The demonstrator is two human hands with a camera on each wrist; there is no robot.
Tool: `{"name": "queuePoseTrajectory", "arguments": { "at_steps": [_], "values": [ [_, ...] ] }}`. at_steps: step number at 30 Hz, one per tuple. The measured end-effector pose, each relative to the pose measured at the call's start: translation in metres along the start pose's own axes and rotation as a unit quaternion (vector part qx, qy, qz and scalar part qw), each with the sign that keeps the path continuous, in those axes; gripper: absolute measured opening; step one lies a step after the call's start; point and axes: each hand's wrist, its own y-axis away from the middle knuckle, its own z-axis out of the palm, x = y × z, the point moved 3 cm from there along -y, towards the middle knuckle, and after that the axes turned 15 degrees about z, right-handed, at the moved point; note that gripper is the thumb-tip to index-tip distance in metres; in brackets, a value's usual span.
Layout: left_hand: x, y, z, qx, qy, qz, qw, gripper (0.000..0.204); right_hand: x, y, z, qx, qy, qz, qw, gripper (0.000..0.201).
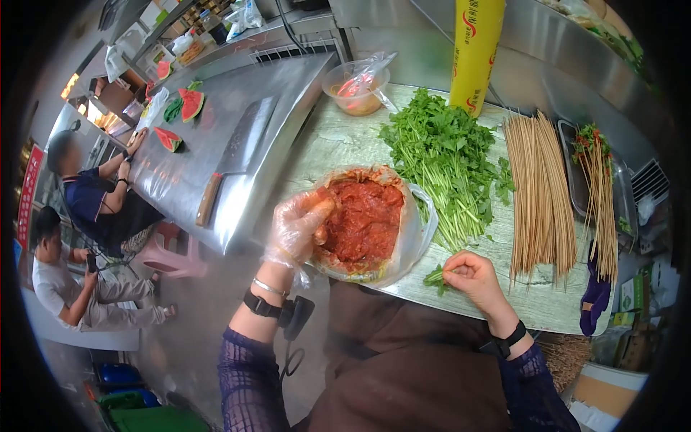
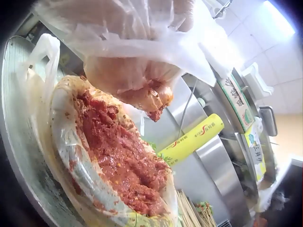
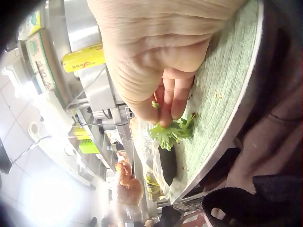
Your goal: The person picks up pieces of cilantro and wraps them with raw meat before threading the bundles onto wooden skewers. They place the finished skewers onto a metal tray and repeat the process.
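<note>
My left hand [image 1: 296, 225], in a clear plastic glove, hangs over the left rim of a bag-lined bowl [image 1: 416, 248]. Red marinated meat [image 1: 363, 219] fills the bowl. The gloved fingers are loosely bent, and red sauce coats their fingertips [image 2: 158, 101]. Bare, my right hand [image 1: 475, 279] pinches a small bunch of coriander [image 1: 435, 279] between thumb and fingers, close over the table's front edge. Its leaves [image 3: 169, 135] stick out past the fingertips in the right wrist view. A large heap of coriander [image 1: 446, 158] lies behind the bowl.
Bamboo skewers [image 1: 540, 198] lie right of the greens, beside a tray [image 1: 568, 137] with loaded skewers [image 1: 599, 187]. A yellow cling-film box [image 1: 476, 57] and a plastic tub [image 1: 338, 90] stand behind. Left, a steel counter [image 1: 216, 129] holds a cleaver [image 1: 241, 147] and watermelon slices [image 1: 191, 105]; two people [image 1: 93, 187] sit there.
</note>
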Motion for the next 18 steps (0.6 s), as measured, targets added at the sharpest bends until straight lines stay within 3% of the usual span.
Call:
{"name": "queuePoseTrajectory", "arguments": {
  "at_steps": [6, 9, 13, 18],
  "values": [
    [0.0, 0.013, 0.017, 0.058, 0.155, -0.041, 0.985, 0.016, -0.001, 0.001, 0.0, 0.002, 0.013, 0.01, 1.0, 0.009],
    [-0.012, 0.015, 0.022, 0.026, 0.099, 0.032, 0.994, 0.016, 0.0, 0.001, 0.0, 0.004, 0.024, 0.015, 1.0, 0.009],
    [-0.003, 0.017, 0.025, -0.043, -0.073, 0.216, 0.973, 0.017, -0.013, 0.003, 0.004, 0.005, 0.05, 0.016, 0.999, 0.009],
    [-0.008, 0.032, 0.045, -0.048, 0.043, 0.065, 0.996, 0.02, -0.076, 0.009, 0.035, -0.076, 0.118, -0.051, 0.989, 0.01]
  ]
}}
